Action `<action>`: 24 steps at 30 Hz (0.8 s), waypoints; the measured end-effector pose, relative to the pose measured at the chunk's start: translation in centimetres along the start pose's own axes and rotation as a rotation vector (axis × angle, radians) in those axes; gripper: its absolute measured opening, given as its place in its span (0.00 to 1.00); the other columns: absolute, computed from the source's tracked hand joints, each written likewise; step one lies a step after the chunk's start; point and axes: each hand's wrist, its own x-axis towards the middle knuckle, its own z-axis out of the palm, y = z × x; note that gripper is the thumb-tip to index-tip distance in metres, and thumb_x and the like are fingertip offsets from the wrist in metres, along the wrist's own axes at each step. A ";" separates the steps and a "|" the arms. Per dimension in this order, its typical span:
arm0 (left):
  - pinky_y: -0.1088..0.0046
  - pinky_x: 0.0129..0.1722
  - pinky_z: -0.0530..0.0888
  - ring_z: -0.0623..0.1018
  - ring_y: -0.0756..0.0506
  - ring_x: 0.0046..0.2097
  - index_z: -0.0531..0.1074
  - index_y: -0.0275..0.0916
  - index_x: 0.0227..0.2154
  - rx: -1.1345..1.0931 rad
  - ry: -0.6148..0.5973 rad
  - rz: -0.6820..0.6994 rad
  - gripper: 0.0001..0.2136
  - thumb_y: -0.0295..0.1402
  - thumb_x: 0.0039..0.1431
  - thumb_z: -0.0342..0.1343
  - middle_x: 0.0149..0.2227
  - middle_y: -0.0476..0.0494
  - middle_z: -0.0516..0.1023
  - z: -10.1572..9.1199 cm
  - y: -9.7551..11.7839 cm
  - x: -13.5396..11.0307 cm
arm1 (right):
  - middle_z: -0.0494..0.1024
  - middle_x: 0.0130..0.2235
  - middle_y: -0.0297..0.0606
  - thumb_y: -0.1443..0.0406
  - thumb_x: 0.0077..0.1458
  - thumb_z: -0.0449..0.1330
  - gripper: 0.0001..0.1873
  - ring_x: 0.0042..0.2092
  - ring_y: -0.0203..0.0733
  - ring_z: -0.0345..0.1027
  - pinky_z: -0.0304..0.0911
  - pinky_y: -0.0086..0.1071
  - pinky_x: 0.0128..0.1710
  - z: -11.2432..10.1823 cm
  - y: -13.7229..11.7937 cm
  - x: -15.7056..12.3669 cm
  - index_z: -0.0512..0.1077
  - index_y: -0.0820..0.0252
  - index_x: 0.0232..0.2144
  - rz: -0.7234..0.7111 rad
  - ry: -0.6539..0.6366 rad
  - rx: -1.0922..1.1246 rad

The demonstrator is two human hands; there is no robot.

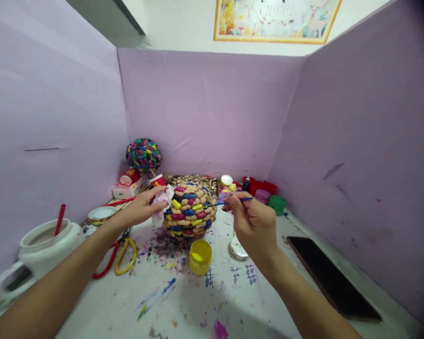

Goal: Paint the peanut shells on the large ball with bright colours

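A rounded shape covered in peanut shells (pixel 191 212), some painted blue, yellow and pink, stands on the paint-spattered white table (pixel 183 301). My left hand (pixel 141 207) is closed on a crumpled white tissue (pixel 164 197) and presses against the shape's left side. My right hand (pixel 252 221) pinches a thin blue paintbrush (pixel 233 201), its tip touching the shape's right side. An open jar of yellow paint (pixel 199 256) sits just in front, with its lid (pixel 238 248) beside it.
A finished multicoloured ball on a stick (pixel 143 154) stands at the back left. A white jug (pixel 38 249) with a red stick, scissors with red and yellow handles (pixel 122 256), several paint pots (pixel 265 190) and a dark phone (pixel 332 278) lie around. Purple screens enclose the table.
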 end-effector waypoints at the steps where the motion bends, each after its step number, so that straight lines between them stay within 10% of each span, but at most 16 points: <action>1: 0.63 0.41 0.74 0.74 0.35 0.47 0.65 0.35 0.56 -0.003 0.002 0.003 0.34 0.52 0.49 0.50 0.48 0.38 0.76 0.0 0.0 0.0 | 0.78 0.24 0.35 0.66 0.59 0.54 0.11 0.25 0.35 0.72 0.63 0.27 0.23 0.0 0.0 0.0 0.71 0.60 0.26 0.006 0.009 0.000; 24: 0.62 0.42 0.74 0.73 0.34 0.48 0.63 0.35 0.57 -0.016 -0.015 0.011 0.34 0.52 0.51 0.50 0.51 0.37 0.74 0.0 -0.1 0.0 | 0.77 0.24 0.35 0.65 0.60 0.53 0.12 0.26 0.36 0.71 0.64 0.28 0.25 0.3 0.0 -0.2 0.71 0.60 0.26 0.054 0.017 0.014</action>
